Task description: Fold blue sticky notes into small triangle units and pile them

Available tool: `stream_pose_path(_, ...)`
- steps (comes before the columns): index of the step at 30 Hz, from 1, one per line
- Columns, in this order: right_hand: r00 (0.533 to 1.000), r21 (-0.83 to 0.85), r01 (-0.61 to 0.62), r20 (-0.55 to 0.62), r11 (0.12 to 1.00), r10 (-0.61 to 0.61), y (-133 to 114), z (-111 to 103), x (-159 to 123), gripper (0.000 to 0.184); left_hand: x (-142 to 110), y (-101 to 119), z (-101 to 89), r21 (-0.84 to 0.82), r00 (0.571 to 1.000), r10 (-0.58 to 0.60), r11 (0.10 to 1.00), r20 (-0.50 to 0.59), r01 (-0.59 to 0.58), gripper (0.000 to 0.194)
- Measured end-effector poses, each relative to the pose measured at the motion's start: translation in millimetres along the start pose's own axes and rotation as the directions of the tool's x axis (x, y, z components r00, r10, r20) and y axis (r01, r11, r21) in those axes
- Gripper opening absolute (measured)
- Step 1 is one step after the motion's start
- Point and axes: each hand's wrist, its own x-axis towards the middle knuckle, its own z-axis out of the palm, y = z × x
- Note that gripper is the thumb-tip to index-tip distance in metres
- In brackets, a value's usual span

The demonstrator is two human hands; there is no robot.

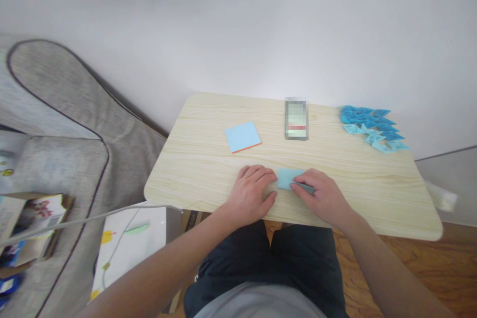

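A small light blue paper point(287, 177) lies folded near the front edge of the wooden table point(201, 159). My left hand point(250, 195) rests curled on the table against the paper's left side, fingers pressed down on it. My right hand point(323, 195) covers the paper's right part and pinches its lower edge between thumb and fingers. Only the middle strip of the paper shows between my hands.
A pad of light blue square sheets point(243, 136) lies behind my hands. A phone point(296, 119) sits at the table's back. A pile of folded blue paper shapes point(372, 126) is at the back right. A grey sofa point(63, 124) stands left.
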Motion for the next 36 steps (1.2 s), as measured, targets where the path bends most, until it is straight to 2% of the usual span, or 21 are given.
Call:
stream_pose_path(8, 0.984, -0.015, -0.083, 0.156, 0.996, 0.084, -4, -9, 32, 0.017, -1, -4, -7.7, 0.000, 0.998, 0.053, 0.999, 0.044, -0.053, 0.021)
stream_pose_path(12, 0.984, -0.026, -0.120, 0.132, 0.992, 0.122, -3, -9, 39, 0.014, 0, -2, -9.1, -0.017, 0.997, 0.036, 0.999, 0.062, -0.035, 0.019)
stream_pose_path(20, 0.966, 0.000, -0.232, 0.119, 0.973, 0.231, 2, -7, 39, 0.013, 13, 0, -8.3, -0.081, 0.999, -0.012, 0.997, 0.051, 0.016, 0.032)
stream_pose_path(28, 0.982, -0.054, -0.186, 0.028, 0.981, 0.188, 0, 6, 37, 0.014, 16, -2, -7.0, -0.086, 0.997, -0.018, 0.996, 0.079, 0.024, 0.034)
stream_pose_path(36, 0.987, -0.137, -0.155, 0.010, 0.978, 0.157, -5, 11, 38, 0.010, 17, -3, -7.9, -0.147, 0.994, -0.028, 0.988, 0.103, 0.043, 0.040)
